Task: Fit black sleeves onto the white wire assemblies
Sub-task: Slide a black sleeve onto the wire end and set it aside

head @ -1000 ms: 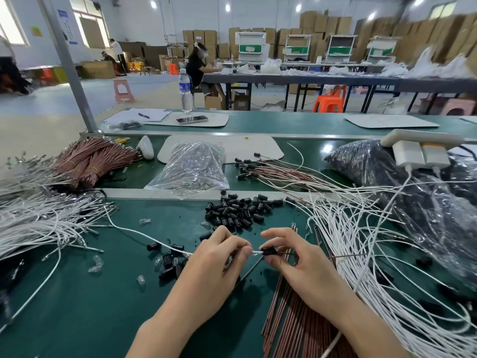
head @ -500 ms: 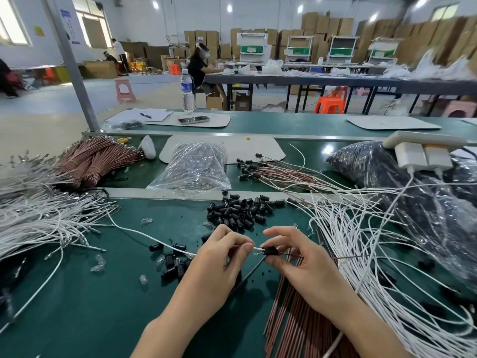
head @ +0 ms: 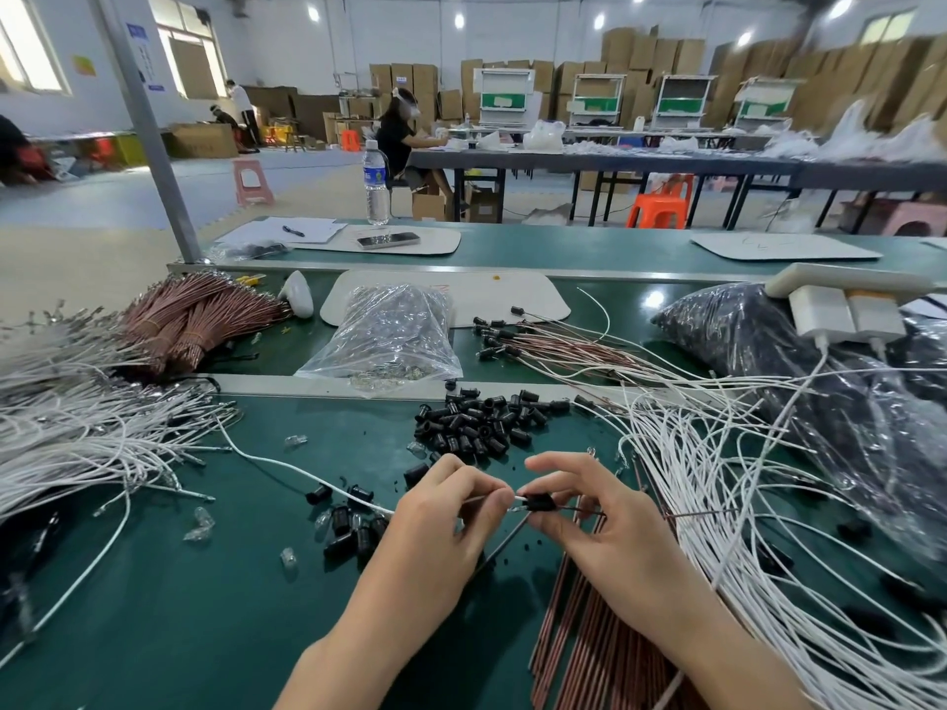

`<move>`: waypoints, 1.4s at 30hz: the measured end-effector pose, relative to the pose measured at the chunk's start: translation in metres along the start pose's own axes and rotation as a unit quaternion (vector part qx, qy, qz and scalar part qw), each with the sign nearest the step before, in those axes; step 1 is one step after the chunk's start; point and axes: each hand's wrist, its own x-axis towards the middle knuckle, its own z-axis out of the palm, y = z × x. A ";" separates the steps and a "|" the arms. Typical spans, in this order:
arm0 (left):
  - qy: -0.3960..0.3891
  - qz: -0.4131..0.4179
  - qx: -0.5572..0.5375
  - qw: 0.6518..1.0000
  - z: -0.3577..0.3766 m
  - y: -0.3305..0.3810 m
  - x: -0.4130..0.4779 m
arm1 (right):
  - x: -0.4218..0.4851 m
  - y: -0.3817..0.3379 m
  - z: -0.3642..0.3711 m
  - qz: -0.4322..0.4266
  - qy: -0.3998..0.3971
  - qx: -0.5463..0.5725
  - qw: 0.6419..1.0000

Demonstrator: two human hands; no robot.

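Centrally, left hand (head: 435, 530) fingers (head: 487, 499) tight on white wire (head: 307, 476), right hand (head: 615, 535) fingers (head: 558, 466) on black sleeve (head: 538, 503); metal bits (head: 389, 379) inside clear bag (head: 394, 325).

Part of sleeve (head: 538, 502) covered by right hand (head: 604, 535) fingers. Left of sleeve, wire (head: 287, 465) end hidden in left hand (head: 440, 525). Below sleeve, copper wires (head: 579, 632) cut by frame edge. Right of sleeve, bag (head: 743, 340) contents unclear.
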 end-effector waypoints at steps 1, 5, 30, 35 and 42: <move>0.002 -0.002 -0.005 1.000 0.000 0.000 0.000 | 0.000 0.000 0.000 -0.001 0.001 0.000 1.000; -0.015 0.005 -0.027 1.000 -0.003 0.002 -0.002 | 0.000 0.000 -0.001 0.000 0.007 -0.005 1.000; -0.044 0.011 0.016 0.999 -0.008 0.000 -0.004 | -0.002 0.005 -0.003 -0.006 -0.010 -0.052 0.999; -0.065 0.017 0.018 0.998 -0.006 -0.002 -0.004 | -0.003 0.002 -0.002 -0.012 -0.018 -0.075 0.997; -0.063 0.020 0.030 0.997 -0.012 -0.005 -0.004 | -0.002 0.000 -0.003 -0.010 -0.008 -0.088 0.996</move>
